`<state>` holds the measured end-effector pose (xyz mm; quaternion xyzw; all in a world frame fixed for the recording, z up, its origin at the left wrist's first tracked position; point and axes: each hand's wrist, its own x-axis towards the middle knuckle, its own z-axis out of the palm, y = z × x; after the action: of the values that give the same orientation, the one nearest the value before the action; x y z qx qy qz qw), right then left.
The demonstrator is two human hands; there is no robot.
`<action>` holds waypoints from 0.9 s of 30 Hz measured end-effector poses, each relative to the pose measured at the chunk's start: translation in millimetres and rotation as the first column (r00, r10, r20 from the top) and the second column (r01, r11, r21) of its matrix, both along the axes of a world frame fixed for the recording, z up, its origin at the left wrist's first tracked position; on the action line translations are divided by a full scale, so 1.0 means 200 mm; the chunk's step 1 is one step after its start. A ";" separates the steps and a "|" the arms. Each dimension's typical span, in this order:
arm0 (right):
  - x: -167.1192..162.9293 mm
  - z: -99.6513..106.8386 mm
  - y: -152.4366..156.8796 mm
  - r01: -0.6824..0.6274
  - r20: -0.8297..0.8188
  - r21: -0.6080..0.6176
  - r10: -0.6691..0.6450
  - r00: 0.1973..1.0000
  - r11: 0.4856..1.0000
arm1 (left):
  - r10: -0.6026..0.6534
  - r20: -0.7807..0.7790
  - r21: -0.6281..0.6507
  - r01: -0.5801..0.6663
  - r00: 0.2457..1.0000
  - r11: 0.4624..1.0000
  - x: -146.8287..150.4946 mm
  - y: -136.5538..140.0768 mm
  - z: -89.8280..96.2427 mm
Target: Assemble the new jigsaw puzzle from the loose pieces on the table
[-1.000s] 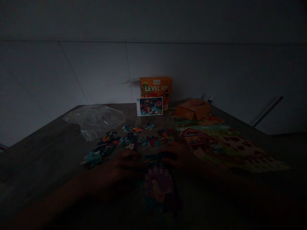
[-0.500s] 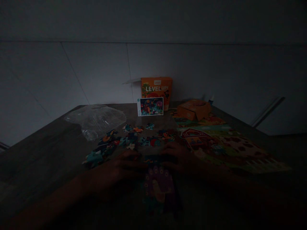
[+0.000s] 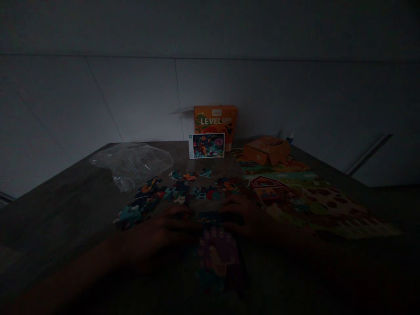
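The picture is very dim. In front of me lies a joined part of a jigsaw puzzle (image 3: 218,256) with a purple peacock on it. Dark blue puzzle pieces (image 3: 207,217) sit at its far edge, between my hands. My left hand (image 3: 160,229) reaches in from the left, its fingertips closed against the puzzle's upper left edge. From the other side my right hand (image 3: 244,216) has its bent fingers on the upper right edge. My thumbs are hard to make out in the dark. Loose puzzle pieces (image 3: 177,191) lie spread just beyond both hands.
A picture card (image 3: 208,145) leans on an orange "LEVEL UP!" box (image 3: 215,120) by the wall. A clear plastic bag (image 3: 134,162) lies at left. On the right is a farm-scene puzzle (image 3: 315,197) with an orange carton (image 3: 266,150) on its far end.
The whole view has shifted very slightly. My hands stay at the same edges of the puzzle, and no piece has visibly moved.
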<state>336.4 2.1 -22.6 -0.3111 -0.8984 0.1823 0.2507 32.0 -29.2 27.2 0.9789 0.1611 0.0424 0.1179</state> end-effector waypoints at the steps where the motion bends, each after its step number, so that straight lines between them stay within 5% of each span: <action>1: 0.00 0.00 0.00 0.008 0.005 -0.010 -0.008 1.000 1.000 | -0.005 0.002 0.002 0.005 1.000 1.000 0.00 0.00 0.00; 27: -0.02 0.00 0.00 0.001 -0.015 -0.004 -0.001 1.000 1.000 | -0.005 0.012 0.008 0.005 1.000 1.000 0.01 0.01 -0.01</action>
<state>333.4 2.0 -23.5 -0.3108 -0.8959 0.1865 0.2569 33.5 -27.5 25.3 0.9795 0.1578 0.0486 0.1152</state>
